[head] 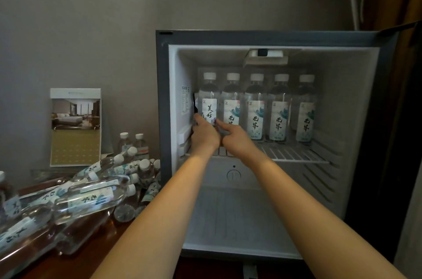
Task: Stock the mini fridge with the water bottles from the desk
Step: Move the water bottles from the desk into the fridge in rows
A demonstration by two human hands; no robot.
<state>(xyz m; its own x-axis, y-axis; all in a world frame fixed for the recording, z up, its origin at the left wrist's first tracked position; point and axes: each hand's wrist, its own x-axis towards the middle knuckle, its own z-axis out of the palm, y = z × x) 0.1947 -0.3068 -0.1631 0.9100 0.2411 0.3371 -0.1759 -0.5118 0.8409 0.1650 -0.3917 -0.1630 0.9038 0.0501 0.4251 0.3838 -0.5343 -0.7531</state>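
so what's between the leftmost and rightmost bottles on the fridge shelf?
Three upright water bottles in a row on the wire shelf, head view. The left hand grips the leftmost bottle.

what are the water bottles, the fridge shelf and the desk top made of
Water bottles: clear plastic by the look, see-through, with white caps and glossy printed labels.
Fridge shelf: thin parallel bars with a white coating, probably metal wire.
Desk top: reddish-brown wood or veneer with a glossy lacquer; it shows soft reflections.
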